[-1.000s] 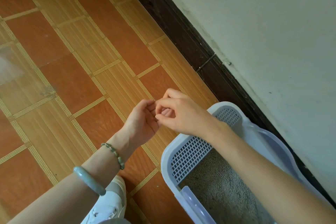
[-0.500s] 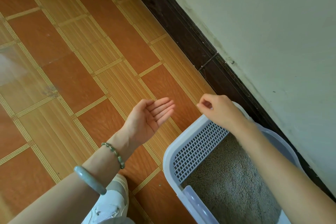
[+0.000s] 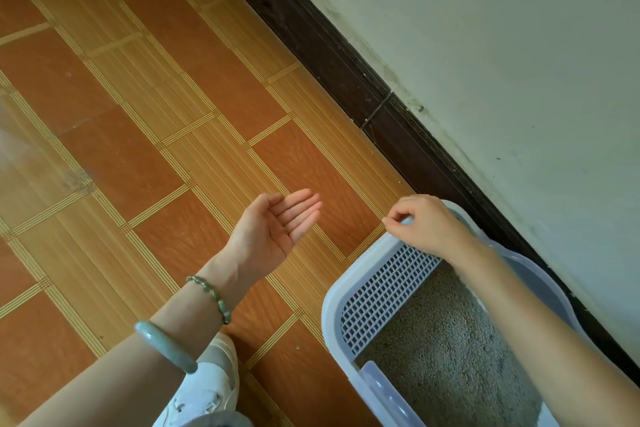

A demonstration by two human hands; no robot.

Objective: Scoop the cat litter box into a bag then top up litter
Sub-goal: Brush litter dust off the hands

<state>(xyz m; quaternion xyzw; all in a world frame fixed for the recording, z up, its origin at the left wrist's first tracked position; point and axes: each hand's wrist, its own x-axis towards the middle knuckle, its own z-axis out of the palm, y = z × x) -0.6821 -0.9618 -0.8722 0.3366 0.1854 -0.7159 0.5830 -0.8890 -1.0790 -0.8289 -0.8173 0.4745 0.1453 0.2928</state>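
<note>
Litter box [image 3: 327, 315]: one, pale plastic, grid panel [image 3: 384, 291], grainy grey litter [image 3: 446, 357]. Left hand [image 3: 273, 229]: fingers released, palm up. Right hand [image 3: 426, 225]: fingers curled at far rim, grasp unclear.

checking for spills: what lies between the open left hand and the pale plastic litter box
Head view: only bare orange tiled floor between the left hand and the pale lavender plastic litter box.

Single head-worn view: we look steeply down from close above the litter box [image 3: 328, 308], which sits lower right; floor [image 3: 145, 121] spreads left of it, wall [image 3: 502, 45] rises beyond it.
</note>
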